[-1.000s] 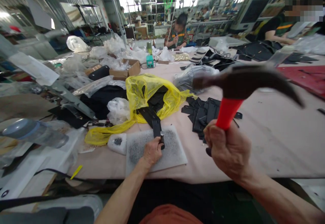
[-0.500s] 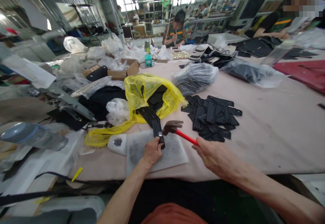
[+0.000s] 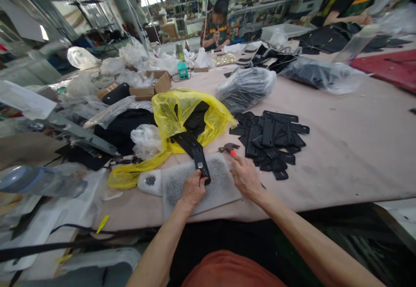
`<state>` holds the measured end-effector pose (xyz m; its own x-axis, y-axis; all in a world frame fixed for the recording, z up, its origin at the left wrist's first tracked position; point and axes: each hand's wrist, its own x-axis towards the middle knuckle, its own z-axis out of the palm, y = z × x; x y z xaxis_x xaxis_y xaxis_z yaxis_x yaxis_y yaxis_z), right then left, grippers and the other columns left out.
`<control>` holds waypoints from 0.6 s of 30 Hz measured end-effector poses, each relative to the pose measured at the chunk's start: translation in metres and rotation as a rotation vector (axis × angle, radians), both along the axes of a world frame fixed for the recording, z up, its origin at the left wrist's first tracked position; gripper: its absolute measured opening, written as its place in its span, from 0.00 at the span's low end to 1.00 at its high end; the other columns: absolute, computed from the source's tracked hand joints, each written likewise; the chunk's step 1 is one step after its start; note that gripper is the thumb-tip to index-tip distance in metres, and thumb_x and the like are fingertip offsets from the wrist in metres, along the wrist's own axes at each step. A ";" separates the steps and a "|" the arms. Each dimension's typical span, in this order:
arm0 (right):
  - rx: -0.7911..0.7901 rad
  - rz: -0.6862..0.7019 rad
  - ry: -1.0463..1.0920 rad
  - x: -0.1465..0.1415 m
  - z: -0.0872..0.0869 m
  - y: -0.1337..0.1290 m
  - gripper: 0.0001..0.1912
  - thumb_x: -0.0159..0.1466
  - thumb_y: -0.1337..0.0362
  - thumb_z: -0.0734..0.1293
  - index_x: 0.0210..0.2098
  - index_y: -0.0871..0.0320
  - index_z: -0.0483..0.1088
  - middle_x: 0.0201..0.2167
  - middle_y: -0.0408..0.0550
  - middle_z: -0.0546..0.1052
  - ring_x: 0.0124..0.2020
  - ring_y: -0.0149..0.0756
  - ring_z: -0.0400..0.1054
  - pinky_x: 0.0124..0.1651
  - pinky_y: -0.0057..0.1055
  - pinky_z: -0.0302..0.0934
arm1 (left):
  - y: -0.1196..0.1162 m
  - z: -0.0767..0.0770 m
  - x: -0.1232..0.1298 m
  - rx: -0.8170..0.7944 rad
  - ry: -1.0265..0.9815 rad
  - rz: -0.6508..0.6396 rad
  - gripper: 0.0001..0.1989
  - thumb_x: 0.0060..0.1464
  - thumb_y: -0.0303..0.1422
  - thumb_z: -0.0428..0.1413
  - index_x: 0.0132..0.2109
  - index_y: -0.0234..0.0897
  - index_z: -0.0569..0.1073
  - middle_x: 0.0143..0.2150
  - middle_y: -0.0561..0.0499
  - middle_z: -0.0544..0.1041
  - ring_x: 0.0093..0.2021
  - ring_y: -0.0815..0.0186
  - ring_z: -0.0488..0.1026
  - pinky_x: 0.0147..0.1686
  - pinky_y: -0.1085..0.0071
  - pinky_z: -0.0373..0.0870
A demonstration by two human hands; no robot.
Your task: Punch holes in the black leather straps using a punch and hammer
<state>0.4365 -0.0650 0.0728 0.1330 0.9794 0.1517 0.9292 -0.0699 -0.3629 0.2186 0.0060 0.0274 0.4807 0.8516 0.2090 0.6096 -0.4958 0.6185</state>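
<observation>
My left hand (image 3: 194, 188) is closed on the near end of a black strap-like piece (image 3: 197, 153), which lies on a pale, dark-speckled slab (image 3: 221, 178). A small shiny metal fitting (image 3: 200, 165) sits on the piece just beyond my fingertips. In my right hand (image 3: 246, 177) is a claw hammer (image 3: 230, 148), gripped by its red handle; its head is beyond the slab's far right corner, apart from the strap. The strap's far part reaches the mouth of a yellow plastic bag (image 3: 165, 111) with more black pieces inside.
A pile of flat black pieces (image 3: 269, 135) lies to the right of the slab. Behind it rests a clear bag of grey items (image 3: 247, 87). A small white block (image 3: 150, 181) touches the slab's left side. A water bottle (image 3: 42, 181) lies far left. Co-workers sit across the table.
My right hand and the hammer have moved left and away from the strap's fitting, with the handle now mostly covered by my hand. My left hand stays on the strap; the view has shifted slightly.
</observation>
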 end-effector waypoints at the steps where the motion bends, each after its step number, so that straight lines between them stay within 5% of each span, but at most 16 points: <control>1: 0.037 0.076 0.032 -0.012 0.001 0.003 0.19 0.65 0.67 0.60 0.56 0.57 0.63 0.55 0.55 0.68 0.52 0.45 0.60 0.52 0.39 0.53 | 0.000 0.001 0.000 -0.010 -0.006 -0.001 0.09 0.57 0.28 0.51 0.44 0.37 0.73 0.39 0.46 0.80 0.41 0.60 0.78 0.42 0.66 0.74; 4: 0.035 0.217 0.157 -0.046 -0.002 0.010 0.14 0.63 0.66 0.63 0.48 0.56 0.68 0.49 0.50 0.71 0.50 0.43 0.60 0.52 0.38 0.52 | 0.000 0.004 0.002 -0.042 -0.030 -0.009 0.12 0.57 0.27 0.50 0.46 0.37 0.74 0.42 0.45 0.80 0.42 0.60 0.78 0.45 0.65 0.74; 7: 0.022 0.160 0.220 -0.066 -0.013 0.013 0.10 0.61 0.67 0.65 0.43 0.57 0.70 0.45 0.50 0.72 0.49 0.44 0.60 0.50 0.39 0.52 | 0.003 0.007 0.003 -0.119 -0.103 0.011 0.12 0.57 0.28 0.50 0.46 0.37 0.75 0.44 0.45 0.80 0.44 0.60 0.77 0.47 0.63 0.74; 13: 0.012 0.119 0.237 -0.066 -0.019 0.012 0.12 0.58 0.68 0.67 0.43 0.55 0.70 0.45 0.48 0.71 0.49 0.44 0.59 0.51 0.40 0.51 | 0.024 0.011 -0.015 -0.295 -0.340 0.308 0.13 0.59 0.37 0.50 0.43 0.33 0.75 0.39 0.46 0.81 0.39 0.62 0.78 0.41 0.66 0.74; 18: 0.013 0.108 0.245 -0.067 -0.016 0.014 0.13 0.58 0.69 0.66 0.43 0.54 0.71 0.45 0.49 0.71 0.48 0.45 0.60 0.49 0.40 0.51 | 0.026 0.013 -0.026 -0.230 -0.252 0.258 0.11 0.56 0.34 0.52 0.40 0.36 0.76 0.38 0.47 0.81 0.40 0.61 0.78 0.42 0.67 0.74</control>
